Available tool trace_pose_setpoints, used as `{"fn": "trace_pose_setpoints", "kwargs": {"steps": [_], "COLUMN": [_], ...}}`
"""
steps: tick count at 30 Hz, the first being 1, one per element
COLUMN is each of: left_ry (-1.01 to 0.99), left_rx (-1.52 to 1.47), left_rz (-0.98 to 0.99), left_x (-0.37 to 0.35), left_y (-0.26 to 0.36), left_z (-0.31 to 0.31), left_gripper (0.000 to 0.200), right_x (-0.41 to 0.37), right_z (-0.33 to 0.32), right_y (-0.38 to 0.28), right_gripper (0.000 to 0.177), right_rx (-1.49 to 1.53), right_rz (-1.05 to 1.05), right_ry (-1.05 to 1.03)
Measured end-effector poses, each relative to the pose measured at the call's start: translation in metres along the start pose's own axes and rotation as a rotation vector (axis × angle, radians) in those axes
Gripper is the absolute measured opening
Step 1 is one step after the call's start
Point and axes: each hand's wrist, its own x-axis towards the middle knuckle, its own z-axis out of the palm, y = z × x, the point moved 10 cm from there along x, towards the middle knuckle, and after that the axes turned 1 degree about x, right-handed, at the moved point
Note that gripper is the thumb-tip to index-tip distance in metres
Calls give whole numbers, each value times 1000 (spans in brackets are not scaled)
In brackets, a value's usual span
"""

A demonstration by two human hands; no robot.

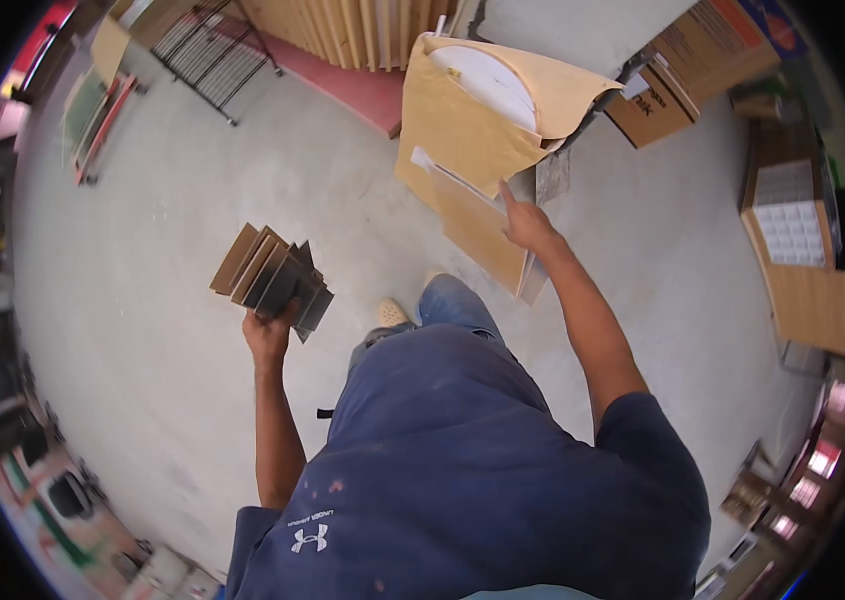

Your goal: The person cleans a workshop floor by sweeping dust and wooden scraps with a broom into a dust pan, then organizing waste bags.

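My left hand (pixel 271 328) is closed around the lower end of a stack of flat pieces (pixel 273 270), some brown and some dark grey, fanned unevenly. On the other side, my right hand (pixel 528 222) has its index finger stretched toward a large tan paper sack (pixel 458 125). The sack stands open at the top, with a round white object (pixel 488 78) inside its mouth. Against the sack's front lean flat panels (pixel 483 230), tan with a pale, clear-looking edge. The right fingertip is at the upper edge of these panels; whether it touches them I cannot tell.
Ahead are a black wire rack (pixel 213 60), a red board (pixel 333 85) on the floor and upright wooden slats (pixel 363 30). Cardboard boxes (pixel 653 105) stand at the upper right. A wooden unit (pixel 808 300) is at the far right. My shoe (pixel 392 312) is on the grey floor.
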Motion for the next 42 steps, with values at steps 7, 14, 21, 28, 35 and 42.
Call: {"fn": "trace_pose_setpoints", "kwargs": {"steps": [7,14,21,28,35,42], "left_ry": [-87,-192,-304,-590,-828,-966], "left_rx": [147,225,153,32,74,18], "left_rz": [67,228,308,368,404,381], "left_x": [132,252,286,355,390,406], "left_y": [42,121,163,243,286,305], "left_z": [25,102,143,243,313,349], "left_gripper": [39,43,40,38,40,38], "right_x": [147,266,214,194,203,212], "right_z": [-28,-33,10,-5,17,11], "right_y": [12,75,14,17,54,28], "right_gripper": [83,69,25,53,63,14], "right_rx": [79,203,222,322,351,356], "right_rz": [44,239,231,443,699,644], "right_ry": [46,87,-106,-88,-23,127]}}
